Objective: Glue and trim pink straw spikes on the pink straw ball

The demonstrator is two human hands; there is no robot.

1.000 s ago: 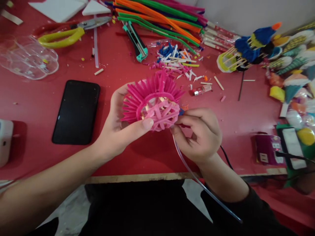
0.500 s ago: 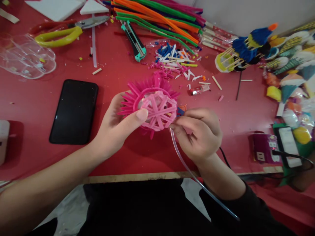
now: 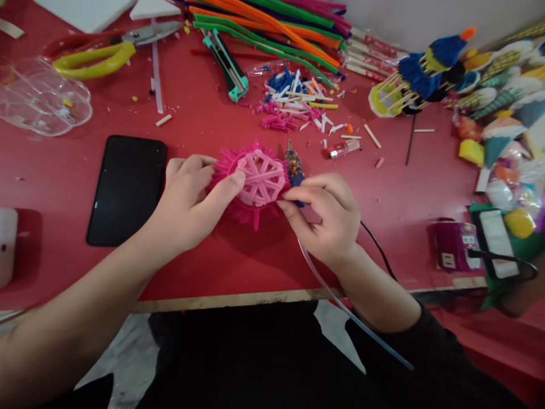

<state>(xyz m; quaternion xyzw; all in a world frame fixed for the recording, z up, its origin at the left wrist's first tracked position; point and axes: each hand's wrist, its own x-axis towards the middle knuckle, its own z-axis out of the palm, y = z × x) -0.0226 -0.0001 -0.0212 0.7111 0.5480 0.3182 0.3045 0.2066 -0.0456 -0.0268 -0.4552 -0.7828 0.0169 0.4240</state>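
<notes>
A pink craft piece (image 3: 260, 180) has a pale pink spoked lattice on its face and darker pink spikes around it. My left hand (image 3: 191, 199) is closed around its left side, thumb on the lattice. At its lower right edge, the thumb and forefinger of my right hand (image 3: 327, 213) pinch the rim; whether something small is between them I cannot tell. Just behind those fingers lies a blue glue gun (image 3: 293, 165), its metal tip pointing away and its body partly hidden. A long clear flexible rod (image 3: 336, 295) runs from under my right hand toward my lap.
Beyond lie trimmings (image 3: 298, 94), a lighter (image 3: 344, 149), a box cutter (image 3: 225, 65), pipe cleaners (image 3: 272, 25) and yellow-handled snips (image 3: 96, 59). A black phone (image 3: 126, 190) is at left. A blue-and-yellow craft model (image 3: 421, 76) and purple power adapter (image 3: 455, 247) are at right.
Both hands and the pink piece have shifted slightly left. My right fingers have moved onto its lower right edge, and the glue gun behind is more exposed.
</notes>
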